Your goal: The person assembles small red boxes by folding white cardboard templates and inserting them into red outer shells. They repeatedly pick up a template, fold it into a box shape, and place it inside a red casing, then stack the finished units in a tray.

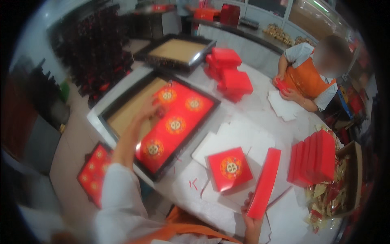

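My left hand [151, 109] reaches over a black-framed tray [122, 149] with a tan bottom. Its fingers, a little blurred, are closed at the edge of a red square box [166, 96] with a round gold emblem, in the tray's far part. Several like boxes lie beside it along the tray's right side. My right hand [252, 219] grips the lower end of another red box [265, 183], tilted up with a narrow side showing; its far faces are hidden. Just left of that hand, one more emblem box [230, 168] lies on white sheets.
Several red boxes [310, 158] stand in a row at right, by a carton [357, 175] of gold packets. A red pile [229, 75] and a second framed tray [174, 51] lie farther back. Across the table, a person in an orange apron [306, 77] holds something red.
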A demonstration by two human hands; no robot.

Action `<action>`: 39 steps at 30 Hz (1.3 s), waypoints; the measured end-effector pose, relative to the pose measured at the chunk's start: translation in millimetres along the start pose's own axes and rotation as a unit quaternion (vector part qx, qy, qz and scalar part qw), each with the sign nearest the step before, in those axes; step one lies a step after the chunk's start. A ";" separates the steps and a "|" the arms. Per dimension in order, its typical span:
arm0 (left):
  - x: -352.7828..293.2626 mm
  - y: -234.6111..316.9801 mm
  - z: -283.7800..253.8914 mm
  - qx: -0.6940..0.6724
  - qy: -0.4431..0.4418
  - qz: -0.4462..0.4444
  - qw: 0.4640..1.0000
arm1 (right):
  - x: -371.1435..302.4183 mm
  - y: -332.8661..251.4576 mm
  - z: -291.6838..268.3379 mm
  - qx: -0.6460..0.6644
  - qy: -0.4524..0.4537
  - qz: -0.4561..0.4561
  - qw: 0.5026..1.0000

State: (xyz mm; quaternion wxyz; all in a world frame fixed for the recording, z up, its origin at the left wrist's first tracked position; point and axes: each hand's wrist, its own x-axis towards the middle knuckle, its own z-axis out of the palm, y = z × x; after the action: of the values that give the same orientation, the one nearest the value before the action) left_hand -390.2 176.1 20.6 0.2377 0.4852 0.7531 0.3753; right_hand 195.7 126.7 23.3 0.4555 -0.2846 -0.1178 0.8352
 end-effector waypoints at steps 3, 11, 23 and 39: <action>-20.2 -21.0 -0.2 0.303 0.192 0.023 0.933 | -2.4 8.4 30.1 0.002 0.025 -0.009 1.000; -164.9 157.6 144.8 -0.319 -0.175 0.070 0.929 | 22.1 0.9 66.3 0.032 -0.060 0.008 0.998; -271.0 237.0 205.3 -0.548 -0.395 -0.134 0.725 | 17.7 22.1 63.5 -0.314 -0.051 -0.147 0.937; -191.2 152.1 -33.9 0.236 0.053 0.010 0.970 | 95.2 -26.2 28.0 -0.602 -0.057 -0.260 0.752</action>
State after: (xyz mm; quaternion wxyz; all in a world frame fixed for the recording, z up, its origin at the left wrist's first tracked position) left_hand -251.1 28.6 161.0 0.0721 0.5146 0.8269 0.2148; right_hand 157.3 221.9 22.9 0.3818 -0.4104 -0.6918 0.4552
